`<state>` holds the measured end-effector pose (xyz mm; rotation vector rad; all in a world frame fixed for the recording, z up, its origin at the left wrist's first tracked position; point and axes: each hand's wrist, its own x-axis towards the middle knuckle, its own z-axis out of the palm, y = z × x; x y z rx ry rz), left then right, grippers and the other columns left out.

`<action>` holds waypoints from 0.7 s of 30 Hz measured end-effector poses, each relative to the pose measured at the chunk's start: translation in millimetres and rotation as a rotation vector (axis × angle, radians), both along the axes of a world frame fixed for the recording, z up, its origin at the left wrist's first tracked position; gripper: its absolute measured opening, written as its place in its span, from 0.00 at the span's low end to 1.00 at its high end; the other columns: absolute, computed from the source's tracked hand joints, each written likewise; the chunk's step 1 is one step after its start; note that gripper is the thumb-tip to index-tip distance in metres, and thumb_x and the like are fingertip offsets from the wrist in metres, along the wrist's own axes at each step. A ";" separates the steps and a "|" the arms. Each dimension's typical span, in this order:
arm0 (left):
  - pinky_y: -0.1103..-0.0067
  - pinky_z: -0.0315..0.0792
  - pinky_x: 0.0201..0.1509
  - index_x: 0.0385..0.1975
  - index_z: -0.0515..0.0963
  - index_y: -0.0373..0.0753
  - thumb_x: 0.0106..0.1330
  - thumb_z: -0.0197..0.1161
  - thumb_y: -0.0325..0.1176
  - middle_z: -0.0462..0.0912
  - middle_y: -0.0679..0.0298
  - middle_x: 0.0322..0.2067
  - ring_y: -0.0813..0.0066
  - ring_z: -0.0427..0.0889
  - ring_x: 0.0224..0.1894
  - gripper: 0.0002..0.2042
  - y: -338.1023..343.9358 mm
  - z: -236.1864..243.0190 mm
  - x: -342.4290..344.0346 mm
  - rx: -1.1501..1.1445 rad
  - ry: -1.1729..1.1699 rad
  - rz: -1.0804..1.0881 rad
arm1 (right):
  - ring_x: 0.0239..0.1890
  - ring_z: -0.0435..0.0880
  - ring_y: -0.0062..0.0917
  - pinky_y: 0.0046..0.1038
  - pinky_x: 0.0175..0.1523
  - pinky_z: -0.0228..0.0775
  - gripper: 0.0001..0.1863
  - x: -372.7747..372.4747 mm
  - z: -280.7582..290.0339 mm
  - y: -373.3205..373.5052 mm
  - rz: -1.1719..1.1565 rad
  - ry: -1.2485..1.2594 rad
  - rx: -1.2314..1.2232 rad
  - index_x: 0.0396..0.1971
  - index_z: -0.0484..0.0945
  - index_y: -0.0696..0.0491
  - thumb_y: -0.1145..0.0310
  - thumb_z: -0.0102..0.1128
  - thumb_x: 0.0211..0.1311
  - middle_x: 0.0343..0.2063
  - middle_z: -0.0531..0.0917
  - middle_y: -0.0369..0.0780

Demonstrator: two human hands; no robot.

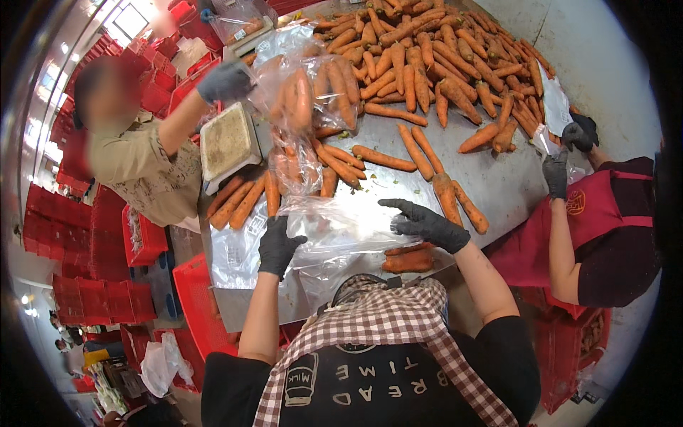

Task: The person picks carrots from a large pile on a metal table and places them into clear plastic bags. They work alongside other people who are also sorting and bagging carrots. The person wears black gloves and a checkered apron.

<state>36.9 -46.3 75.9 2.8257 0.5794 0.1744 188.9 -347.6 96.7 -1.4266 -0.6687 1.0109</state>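
Note:
A clear plastic bag (334, 222) lies in front of me at the near edge of the metal table, catching bright glare. My left hand (279, 248), in a dark glove, pinches the bag's left side, thumb on top of the film. My right hand (429, 225), also gloved, reaches over the bag's right end with fingers stretched out and apart. Two loose carrots (448, 199) lie just beyond my right hand, and a short thick carrot (408, 262) sits below its wrist. Flat clear bags (238, 260) lie left of my left hand.
A large carrot heap (427, 53) covers the table's far side. Filled carrot bags (302, 96) stand beside a white scale (229, 142). At left, a co-worker's gloved hand (226, 82) touches a filled bag; another co-worker's hands (565, 153) hold a bag at right. Red crates (192, 285) stand below.

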 end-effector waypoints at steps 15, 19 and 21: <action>0.68 0.66 0.50 0.56 0.63 0.46 0.51 0.56 0.58 0.73 0.47 0.46 0.53 0.73 0.47 0.34 -9.1 -42.1 -8.0 -0.335 0.498 -0.042 | 0.39 0.75 0.34 0.31 0.44 0.67 0.20 18.0 -82.9 -70.7 -0.489 -0.733 -0.506 0.44 0.72 0.50 0.65 0.60 0.48 0.37 0.75 0.41; 0.71 0.61 0.56 0.51 0.70 0.54 0.51 0.55 0.60 0.65 0.45 0.53 0.55 0.61 0.59 0.29 -13.6 -1.0 -5.4 -0.251 0.429 -0.083 | 0.34 0.76 0.39 0.38 0.39 0.68 0.23 16.0 -114.1 -95.3 -0.695 -0.971 -0.828 0.39 0.70 0.58 0.60 0.61 0.46 0.32 0.77 0.48; 0.70 0.58 0.58 0.50 0.72 0.48 0.52 0.60 0.50 0.63 0.46 0.55 0.54 0.63 0.58 0.25 -25.5 30.1 4.7 -0.327 0.196 -0.143 | 0.33 0.76 0.40 0.38 0.39 0.68 0.24 15.5 -136.8 -98.6 -0.583 -0.889 -0.983 0.38 0.70 0.60 0.59 0.61 0.45 0.31 0.76 0.49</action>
